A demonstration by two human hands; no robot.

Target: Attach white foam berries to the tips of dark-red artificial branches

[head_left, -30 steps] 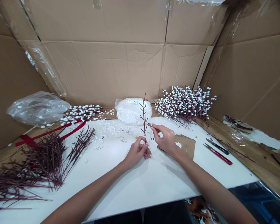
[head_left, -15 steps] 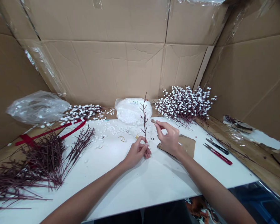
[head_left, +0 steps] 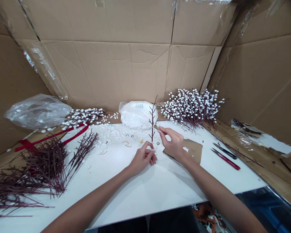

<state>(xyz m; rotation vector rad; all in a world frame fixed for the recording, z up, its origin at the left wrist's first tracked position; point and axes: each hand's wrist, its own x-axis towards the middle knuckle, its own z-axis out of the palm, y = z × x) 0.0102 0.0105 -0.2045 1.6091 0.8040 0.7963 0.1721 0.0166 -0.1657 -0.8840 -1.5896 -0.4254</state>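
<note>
Between the thumb and fingers of my left hand (head_left: 143, 157) is the lower end of a dark brown twig (head_left: 152, 123), held nearly upright with short bare side shoots. My right hand (head_left: 172, 140) pinches a small flat brownish piece of cardboard (head_left: 156, 127), its tip at the twig's side shoots; whether they touch I cannot tell. Below my right hand lies a larger cardboard piece (head_left: 195, 152) with a white smear on it. Behind the twig rests a clear bag of white beads (head_left: 133, 116).
White-berried twigs (head_left: 191, 108) are heaped at back right. Black snips (head_left: 225, 150) and red snips (head_left: 226, 159) lie at right. Bare twigs (head_left: 46, 165) and a red ribbon (head_left: 76, 136) fill the left, near a plastic bag (head_left: 38, 111). Loose white beads (head_left: 111, 132) are scattered mid-table.
My right hand has moved slightly left, bringing the small cardboard piece up to the twig. The twig's top has tilted a little to the right in my left hand.
</note>
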